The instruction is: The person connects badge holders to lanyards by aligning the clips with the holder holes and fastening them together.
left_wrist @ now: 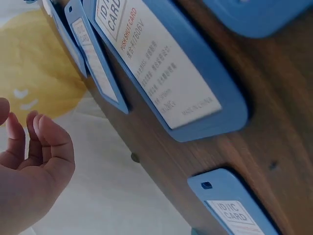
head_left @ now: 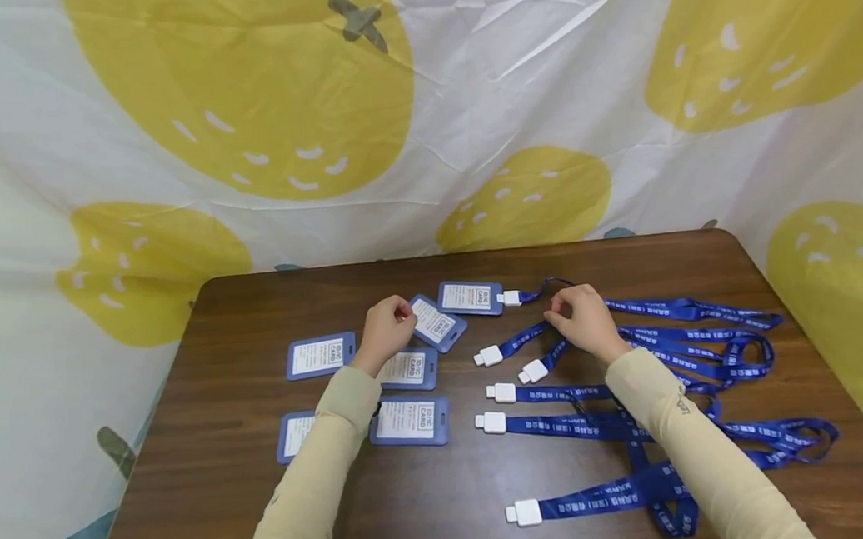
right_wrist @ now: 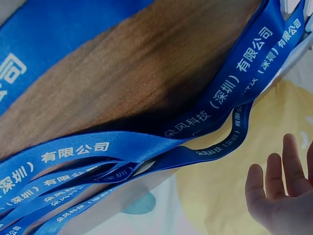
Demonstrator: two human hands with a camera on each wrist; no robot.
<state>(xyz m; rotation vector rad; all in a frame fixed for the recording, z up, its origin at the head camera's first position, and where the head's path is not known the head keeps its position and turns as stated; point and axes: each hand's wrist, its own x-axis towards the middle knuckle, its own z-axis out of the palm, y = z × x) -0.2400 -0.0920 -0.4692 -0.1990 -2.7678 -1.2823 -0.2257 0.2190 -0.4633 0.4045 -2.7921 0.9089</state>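
My left hand (head_left: 386, 331) hovers over the blue badge holders with its fingers loosely bent and nothing in them. Beside its fingertips lies a tilted badge holder (head_left: 435, 323); another badge holder (head_left: 409, 371) is partly covered by the wrist. In the left wrist view, a large badge holder (left_wrist: 161, 68) lies near the camera. My right hand (head_left: 584, 321) is above the blue printed lanyards (head_left: 677, 336), fingers relaxed, holding nothing that shows. Two white lanyard clips (head_left: 488, 356) point left from under it. A badge holder (head_left: 469, 298) at the back meets a white clip (head_left: 510, 298).
More badge holders (head_left: 321, 356) lie on the left of the brown table (head_left: 226, 342). Lower right, several lanyards spread with their white clips (head_left: 524, 513) facing left, and their straps overlap. A white cloth with yellow fruit (head_left: 254, 90) hangs behind the table.
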